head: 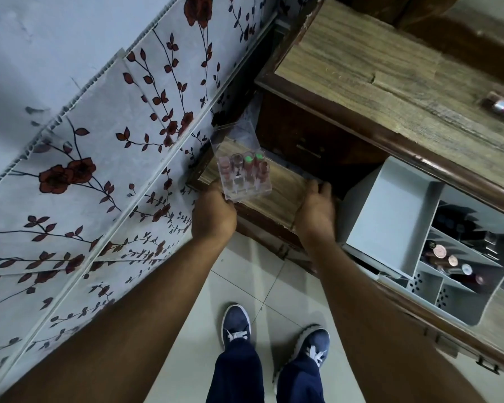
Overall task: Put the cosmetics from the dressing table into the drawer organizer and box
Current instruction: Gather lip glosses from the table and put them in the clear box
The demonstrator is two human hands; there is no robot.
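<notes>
Between the hands: clear box (243, 169) of lipsticks (upright), gripped at its near corner by the left hand (214, 212); right hand (316, 209) curls over the wooden drawer's (277, 193) edge; organizer (413, 234) right of it.

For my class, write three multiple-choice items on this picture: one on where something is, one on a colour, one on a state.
1. Where is the clear lipstick box?
A. on the floor
B. on the small wooden ledge
C. inside the grey drawer organizer

2. What colour are the shoes?
A. blue
B. red
C. white

3. What is the left hand doing?
A. hanging idle
B. gripping the box
C. pressing the wall

Answers: 1 B, the box stands on the ledge; 2 A, both shoes are blue; 3 B, its fingers curl round the box's near corner.
</notes>
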